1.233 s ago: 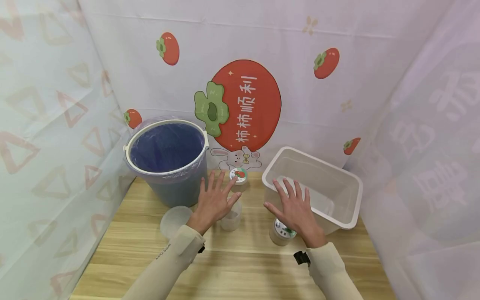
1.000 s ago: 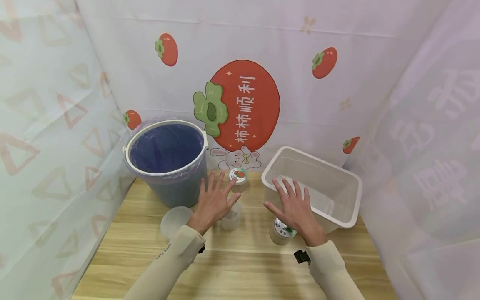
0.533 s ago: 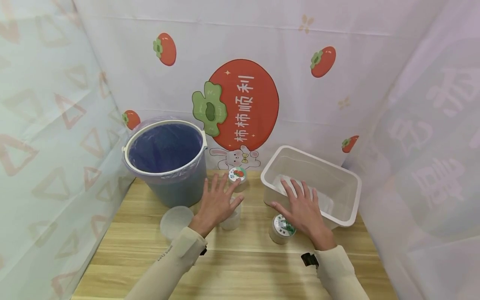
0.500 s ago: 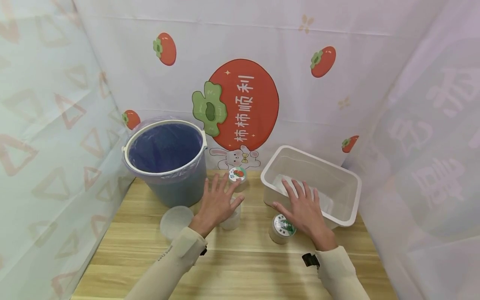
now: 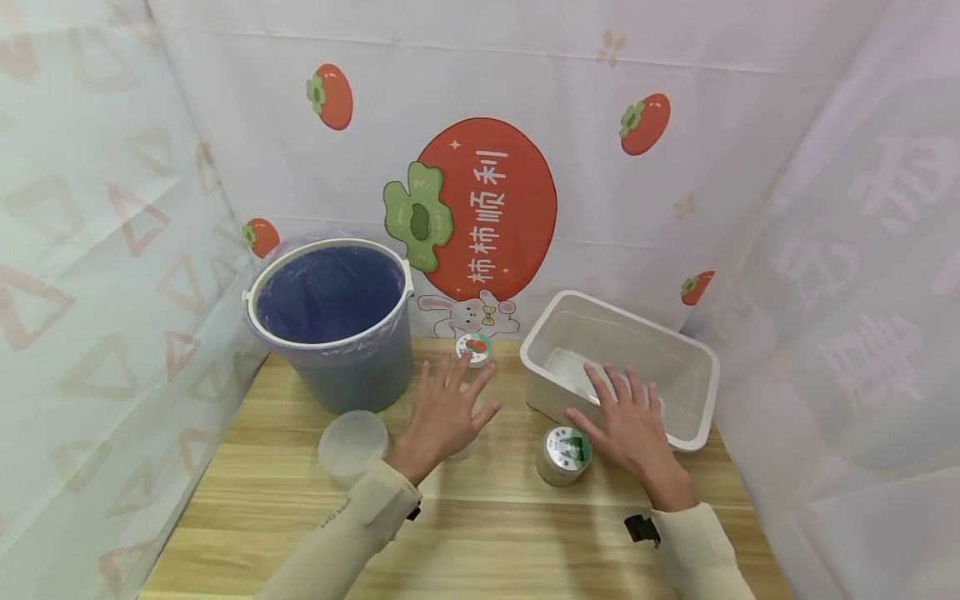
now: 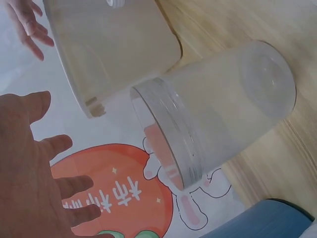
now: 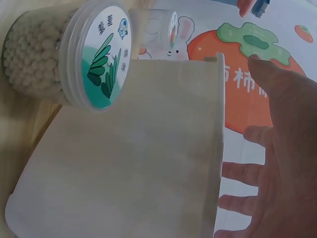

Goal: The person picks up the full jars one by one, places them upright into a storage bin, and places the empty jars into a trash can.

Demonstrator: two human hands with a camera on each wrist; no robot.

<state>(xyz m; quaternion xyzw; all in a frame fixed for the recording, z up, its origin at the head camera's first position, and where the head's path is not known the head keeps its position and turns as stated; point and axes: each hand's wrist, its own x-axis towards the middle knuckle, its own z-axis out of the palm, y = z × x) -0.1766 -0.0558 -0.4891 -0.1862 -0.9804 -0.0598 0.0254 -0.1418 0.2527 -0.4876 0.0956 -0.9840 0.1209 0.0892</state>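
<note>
Clock centre = middle of the table (image 5: 487, 542), 12 = far side from me. At 10 o'clock a blue bin (image 5: 360, 379) w/ pale rim & clear liner stands nr the printed backdrop (image 5: 480, 75). Approx 9, a round translucent piece (image 5: 352, 442) (lid or lidded tub, can't tell which) sits just nearer me than the bin. My L grip (image 5: 442, 412) is at 11, fingers spread, holding nothing. Under it, mostly hidden in the head view, a clear jar (image 6: 223, 114) stands upright; the L wrist view shows a gap btwn it & my fingers. At 12, just past those fingertips, a small jar w/ red-fruit label (image 5: 474, 350) stands close to the backdrop. At 3, a bead jar (image 5: 564, 452) w/ green plant label, pale beads inside, stands upright just beside the near wall of a pale tub (image 5: 551, 397). My R grip (image 5: 630, 425), nr 2, is right of that jar, fingers also spread, nothing held; can't tell if its fingertips touch the tub's rim. The tub sits at 2, angled, its near side slanting twd me.
</note>
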